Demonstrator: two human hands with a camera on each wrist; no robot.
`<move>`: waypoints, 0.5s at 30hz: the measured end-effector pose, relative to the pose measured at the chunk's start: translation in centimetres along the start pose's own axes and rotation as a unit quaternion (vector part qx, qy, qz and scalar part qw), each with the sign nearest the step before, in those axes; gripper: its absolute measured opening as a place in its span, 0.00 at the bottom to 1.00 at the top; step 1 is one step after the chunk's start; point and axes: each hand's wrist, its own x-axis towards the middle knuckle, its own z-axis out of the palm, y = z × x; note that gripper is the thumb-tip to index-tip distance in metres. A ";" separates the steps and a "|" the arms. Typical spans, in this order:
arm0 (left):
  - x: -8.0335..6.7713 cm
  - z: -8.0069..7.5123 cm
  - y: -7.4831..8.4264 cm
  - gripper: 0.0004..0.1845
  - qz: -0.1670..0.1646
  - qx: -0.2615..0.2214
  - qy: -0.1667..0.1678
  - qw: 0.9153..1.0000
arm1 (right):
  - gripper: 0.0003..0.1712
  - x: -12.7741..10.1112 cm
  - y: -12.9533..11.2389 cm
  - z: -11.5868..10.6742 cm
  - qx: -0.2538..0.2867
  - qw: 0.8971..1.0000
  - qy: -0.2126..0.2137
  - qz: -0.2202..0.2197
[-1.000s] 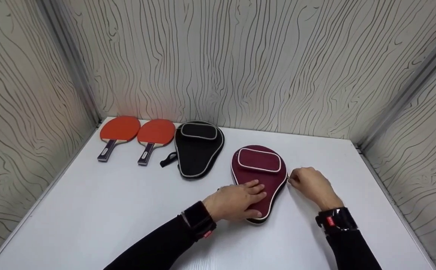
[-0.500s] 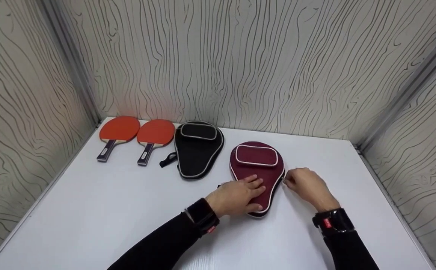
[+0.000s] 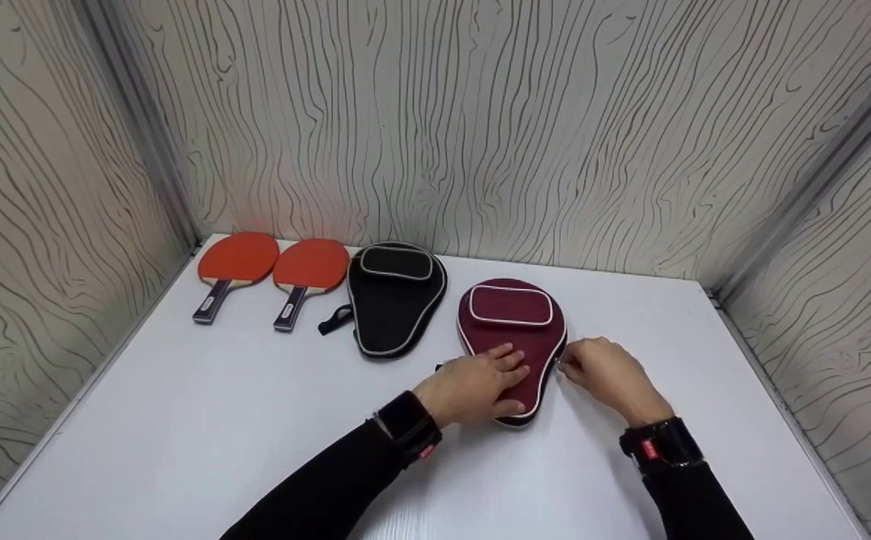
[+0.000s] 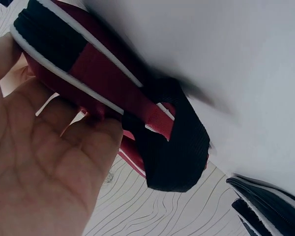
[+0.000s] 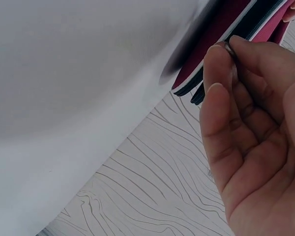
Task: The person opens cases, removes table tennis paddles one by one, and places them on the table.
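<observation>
While the left hand (image 3: 476,386) lies flat on the maroon case (image 3: 512,341), fingers straight and pressing its narrow lower half, the right hand (image 3: 606,373) sits at the case's right edge with thumb and forefinger pinched on a small metal zip pull (image 5: 229,49). The pull shows only in the right wrist view, held right against the case's open edge, other fingers loosely curled. In the left wrist view the left palm (image 4: 39,167) rests against the case's handle end (image 4: 137,113), where a black strap is sewn on.

Counts: two cases, two paddles, two hands.

The maroon case lies flat on the white table (image 3: 180,442), right of centre, wide end away from the person, white piping round the rim and a zipped pocket on top. The black case (image 3: 394,300) lies just to its left, close but apart, same shape, same piping, with a black strap sticking out at its left side. Left of that, two red paddles (image 3: 238,262) (image 3: 310,270) lie side by side near the back left corner, blades touching or nearly so, dark handles pointing toward the person. The right paddle's blade sits just beside the black case.

Both forearms wear dark sleeves with a black wrist band each. Wood-grain panels wall the table on three sides.
</observation>
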 end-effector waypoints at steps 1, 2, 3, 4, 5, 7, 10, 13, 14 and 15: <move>0.0 0.0 0.0 0.35 -0.001 -0.003 0.000 1.000 | 0.07 0.0 0.0 0.0 0.001 1.000 0.000 -0.004; 0.0 0.1 0.0 0.35 -0.003 -0.007 0.000 1.000 | 0.07 0.0 -0.1 0.0 0.002 1.000 0.000 -0.009; 0.0 0.1 -0.1 0.35 -0.004 -0.009 0.001 1.000 | 0.08 0.0 -0.2 0.1 0.002 1.000 0.000 -0.014; 0.1 0.2 -0.1 0.35 -0.006 -0.012 0.002 1.000 | 0.08 0.0 -0.3 0.1 0.003 1.000 -0.001 -0.017; 0.1 0.2 -0.1 0.35 -0.007 -0.013 0.002 1.000 | 0.08 0.0 -0.4 0.1 0.004 1.000 -0.002 -0.021; 0.2 0.3 -0.2 0.35 -0.007 -0.014 0.003 1.000 | 0.09 0.0 -0.5 0.2 0.004 1.000 -0.005 -0.025; 0.2 0.3 -0.2 0.35 -0.005 -0.011 0.005 1.000 | 0.10 -0.1 -0.8 0.2 0.002 1.000 -0.008 -0.027; 0.1 0.2 -0.1 0.35 -0.002 -0.006 0.005 1.000 | 0.10 -0.3 -1.0 0.2 0.001 0.999 -0.012 -0.029; 0.1 0.2 0.0 0.35 -0.002 -0.006 0.004 1.000 | 0.10 -0.4 -1.1 0.2 0.001 0.999 -0.014 -0.031; 0.1 0.1 0.0 0.35 -0.002 -0.006 0.004 1.000 | 0.10 -0.5 -1.1 0.3 0.002 0.999 -0.015 -0.032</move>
